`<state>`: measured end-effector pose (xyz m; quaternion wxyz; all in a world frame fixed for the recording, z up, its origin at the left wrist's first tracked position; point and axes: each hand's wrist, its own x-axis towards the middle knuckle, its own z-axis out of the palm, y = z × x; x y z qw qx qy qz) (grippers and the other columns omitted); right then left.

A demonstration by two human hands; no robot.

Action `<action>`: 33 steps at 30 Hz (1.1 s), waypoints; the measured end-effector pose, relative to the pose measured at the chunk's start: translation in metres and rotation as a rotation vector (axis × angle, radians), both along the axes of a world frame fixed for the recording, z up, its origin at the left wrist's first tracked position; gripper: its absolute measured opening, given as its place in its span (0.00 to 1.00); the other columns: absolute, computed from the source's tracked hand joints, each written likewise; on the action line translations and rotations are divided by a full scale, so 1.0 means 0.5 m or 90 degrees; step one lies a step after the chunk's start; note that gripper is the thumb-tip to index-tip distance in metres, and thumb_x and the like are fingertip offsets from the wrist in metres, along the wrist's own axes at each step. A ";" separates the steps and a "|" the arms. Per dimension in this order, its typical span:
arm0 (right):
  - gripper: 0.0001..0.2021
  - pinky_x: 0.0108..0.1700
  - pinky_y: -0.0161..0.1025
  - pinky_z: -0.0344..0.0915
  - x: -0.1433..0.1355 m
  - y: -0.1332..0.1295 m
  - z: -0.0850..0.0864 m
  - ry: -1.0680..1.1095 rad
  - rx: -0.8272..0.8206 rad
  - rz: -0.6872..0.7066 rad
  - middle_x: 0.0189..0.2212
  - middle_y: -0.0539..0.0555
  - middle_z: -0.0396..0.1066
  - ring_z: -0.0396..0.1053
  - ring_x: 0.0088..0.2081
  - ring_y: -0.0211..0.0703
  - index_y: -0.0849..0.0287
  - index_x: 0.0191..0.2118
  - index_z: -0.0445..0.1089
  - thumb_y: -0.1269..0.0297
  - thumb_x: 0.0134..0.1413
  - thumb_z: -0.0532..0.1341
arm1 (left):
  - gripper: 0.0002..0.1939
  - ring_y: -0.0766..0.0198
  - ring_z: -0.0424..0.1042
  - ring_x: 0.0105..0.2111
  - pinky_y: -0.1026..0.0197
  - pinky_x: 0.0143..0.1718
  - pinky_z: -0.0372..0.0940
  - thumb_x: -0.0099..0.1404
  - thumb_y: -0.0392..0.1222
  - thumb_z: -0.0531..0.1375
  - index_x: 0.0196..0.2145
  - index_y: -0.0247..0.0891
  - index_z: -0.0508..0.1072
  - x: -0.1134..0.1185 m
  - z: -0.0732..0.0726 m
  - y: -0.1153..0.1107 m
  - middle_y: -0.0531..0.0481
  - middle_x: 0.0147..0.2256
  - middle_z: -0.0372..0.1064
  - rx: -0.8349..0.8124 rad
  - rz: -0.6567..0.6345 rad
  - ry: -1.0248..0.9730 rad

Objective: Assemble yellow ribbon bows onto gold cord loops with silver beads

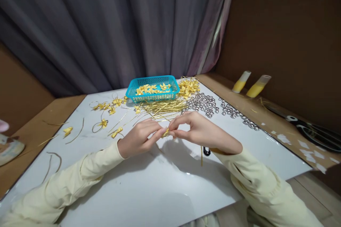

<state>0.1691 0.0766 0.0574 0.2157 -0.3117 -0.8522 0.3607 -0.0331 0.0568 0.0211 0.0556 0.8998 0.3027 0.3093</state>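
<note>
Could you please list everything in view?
curtain: one, grey-purple, back
walls: two, brown, both sides
board: one, white, beneath hands
ledges: two, brown, beside board
basket: one, turquoise, far side
bows: many, yellow, in basket, either side
strands: many, gold, mostly before basket
shiny bits: many, silver, right of strands
bottles: two, yellow, right ledge
scissors: one, black, far right
scraps: several, white, near scissors
loop: one, black, beneath right wrist
patterned object: one, pale, left edge
held item: one, yellow, between fingers
left hand, right hand: two, sleeves pale yellow, centre
</note>
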 end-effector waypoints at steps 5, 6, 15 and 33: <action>0.08 0.34 0.34 0.62 -0.001 0.002 -0.001 -0.015 0.010 -0.009 0.26 0.53 0.75 0.69 0.28 0.38 0.63 0.30 0.75 0.72 0.49 0.58 | 0.12 0.65 0.65 0.25 0.62 0.30 0.60 0.67 0.36 0.49 0.29 0.34 0.68 -0.001 -0.001 0.000 0.48 0.24 0.69 0.012 -0.008 0.009; 0.08 0.34 0.34 0.62 -0.001 0.002 -0.001 -0.017 0.016 -0.013 0.26 0.53 0.75 0.69 0.28 0.37 0.63 0.30 0.75 0.72 0.49 0.58 | 0.13 0.65 0.65 0.25 0.62 0.30 0.60 0.67 0.36 0.48 0.29 0.34 0.68 -0.001 -0.001 0.001 0.48 0.24 0.69 0.015 -0.006 0.010; 0.08 0.32 0.31 0.61 -0.006 -0.005 0.003 -0.025 0.024 -0.043 0.23 0.51 0.74 0.68 0.26 0.35 0.65 0.28 0.74 0.75 0.48 0.57 | 0.10 0.65 0.66 0.26 0.62 0.31 0.61 0.66 0.34 0.50 0.32 0.33 0.69 -0.001 0.000 0.001 0.47 0.26 0.69 0.010 -0.010 0.008; 0.08 0.39 0.34 0.59 -0.011 -0.002 -0.014 -0.042 0.088 -0.031 0.26 0.52 0.75 0.69 0.29 0.36 0.63 0.28 0.74 0.76 0.49 0.57 | 0.12 0.66 0.60 0.24 0.64 0.29 0.59 0.67 0.35 0.45 0.27 0.36 0.62 0.000 0.005 0.000 0.51 0.23 0.61 0.001 -0.018 0.110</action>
